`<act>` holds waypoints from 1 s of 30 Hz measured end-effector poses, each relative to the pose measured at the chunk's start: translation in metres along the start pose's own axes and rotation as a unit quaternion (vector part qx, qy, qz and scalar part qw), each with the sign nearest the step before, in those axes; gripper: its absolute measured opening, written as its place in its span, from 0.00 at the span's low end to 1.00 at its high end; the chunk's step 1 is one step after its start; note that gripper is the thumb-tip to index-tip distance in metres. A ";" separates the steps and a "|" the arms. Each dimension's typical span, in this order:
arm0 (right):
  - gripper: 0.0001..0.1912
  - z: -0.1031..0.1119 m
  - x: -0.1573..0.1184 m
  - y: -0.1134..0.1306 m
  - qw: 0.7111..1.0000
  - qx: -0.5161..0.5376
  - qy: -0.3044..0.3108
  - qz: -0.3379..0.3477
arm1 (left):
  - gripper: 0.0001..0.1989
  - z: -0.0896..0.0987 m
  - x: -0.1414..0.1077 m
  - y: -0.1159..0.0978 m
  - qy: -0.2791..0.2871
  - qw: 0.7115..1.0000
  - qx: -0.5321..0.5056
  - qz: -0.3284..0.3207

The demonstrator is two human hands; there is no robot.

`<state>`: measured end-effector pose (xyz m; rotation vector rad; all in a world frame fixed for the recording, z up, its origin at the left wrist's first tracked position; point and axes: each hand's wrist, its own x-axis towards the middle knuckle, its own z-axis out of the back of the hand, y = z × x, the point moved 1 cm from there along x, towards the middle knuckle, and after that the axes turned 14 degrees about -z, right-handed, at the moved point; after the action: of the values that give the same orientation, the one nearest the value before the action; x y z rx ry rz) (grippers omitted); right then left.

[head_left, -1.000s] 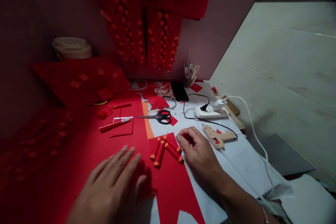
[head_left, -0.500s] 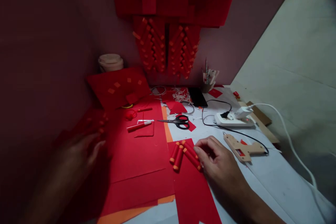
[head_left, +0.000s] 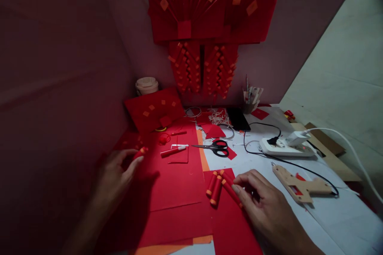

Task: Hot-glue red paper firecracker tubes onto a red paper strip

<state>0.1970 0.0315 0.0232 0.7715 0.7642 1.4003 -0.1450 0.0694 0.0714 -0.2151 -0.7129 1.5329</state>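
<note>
Since half a second ago, the left hand (head_left: 115, 173) has come up out of the dark on the left side, and now it has a red roll (head_left: 140, 153) with an orange end pinched between its thumb and fingers. That roll is held up above the left part of the big red paper (head_left: 176, 179). The right hand (head_left: 263, 199) has stayed by four more rolls (head_left: 216, 190). Its thumb and fingertips are curled close together, right beside the two rolls on the right, but I can't tell if they are pinching one. These four rolls lie close together on a red strip (head_left: 230, 223) of paper.

A red marker (head_left: 172, 151) with a white cap lies on the big red paper. Scissors (head_left: 220, 148) with black handles lie near it, blades pointing left. A tan glue gun (head_left: 302, 185) lies to the right of the right hand. The white power strip (head_left: 284, 147) has a black plug (head_left: 272, 140) and a white plug block (head_left: 297, 138) stuck in it.

Farther back, a cup (head_left: 248, 108) is full of pens and white sticks (head_left: 254, 95). A black phone (head_left: 238, 119) lies beside it. A pale tub (head_left: 146, 84) has its lid on, so I can't see inside. Rows of little red rolls (head_left: 184, 67) hang on the wall.
</note>
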 end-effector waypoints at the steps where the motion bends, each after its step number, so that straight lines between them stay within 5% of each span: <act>1: 0.11 0.000 0.000 0.000 1.000 0.001 0.002 0.005 | 0.22 -0.002 -0.004 -0.010 0.035 0.998 -0.048 0.008; 4: 0.10 -0.002 0.001 0.000 1.000 -0.002 0.009 0.016 | 0.23 -0.020 -0.015 -0.040 0.139 0.971 -0.192 0.019; 6: 0.09 -0.002 0.001 0.000 1.000 0.000 0.015 0.016 | 0.18 -0.039 -0.021 -0.058 0.220 0.875 -0.420 0.098; 12: 0.14 -0.002 0.003 0.006 0.993 0.095 0.071 -0.027 | 0.16 -0.081 -0.032 -0.097 0.339 0.768 -0.531 0.114; 17: 0.16 0.000 0.005 0.012 0.976 0.164 0.133 -0.061 | 0.14 -0.104 -0.049 -0.100 0.366 0.658 -0.628 0.197; 21: 0.10 -0.001 0.006 0.010 0.969 0.164 0.167 -0.076 | 0.13 -0.112 -0.057 -0.094 0.361 0.636 -0.646 0.218; 30: 0.16 -0.010 0.005 0.004 0.938 0.240 0.189 -0.162 | 0.15 -0.103 -0.054 -0.097 0.258 0.624 -0.705 0.219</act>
<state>0.1867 0.0368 0.0207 0.7068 1.5034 1.0788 -0.0020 0.0423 0.0288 -2.0600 -1.2965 0.8602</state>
